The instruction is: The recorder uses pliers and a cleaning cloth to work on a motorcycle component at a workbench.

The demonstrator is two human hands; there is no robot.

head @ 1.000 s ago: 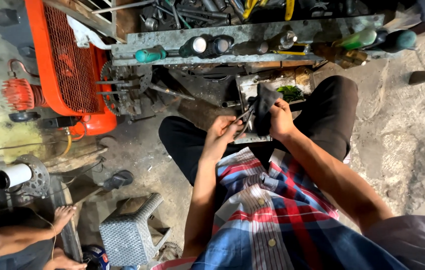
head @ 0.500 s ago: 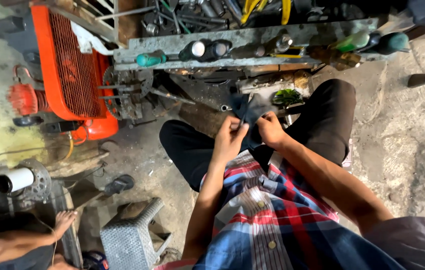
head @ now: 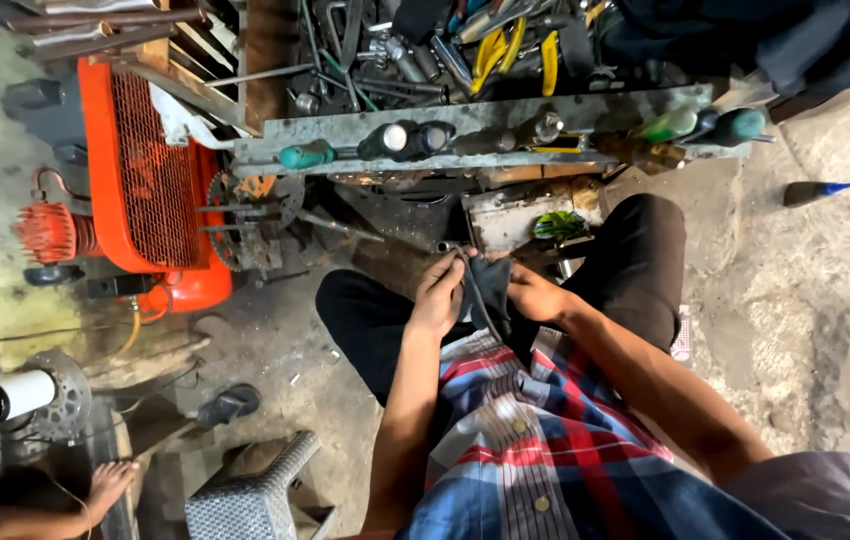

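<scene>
I sit with my knees apart, both hands together in front of my checked shirt. My left hand [head: 438,297] grips a small metal part with a tube end [head: 447,247] at its top. My right hand [head: 533,296] holds a dark rag [head: 488,283] pressed against that part. The rag hides most of the metal piece, and a thin dark strap hangs down between my hands.
A grey tool rack [head: 465,135] with screwdrivers and pliers stands ahead. An orange compressor [head: 145,180] sits at the left. A grey woven stool [head: 250,495] is at lower left, beside another person's bare foot [head: 105,485]. A blue-tipped tool [head: 810,192] lies on the concrete at right.
My hands have drawn back from the box on the floor toward my chest, still together on the rag and the part. The view has tilted slightly.
</scene>
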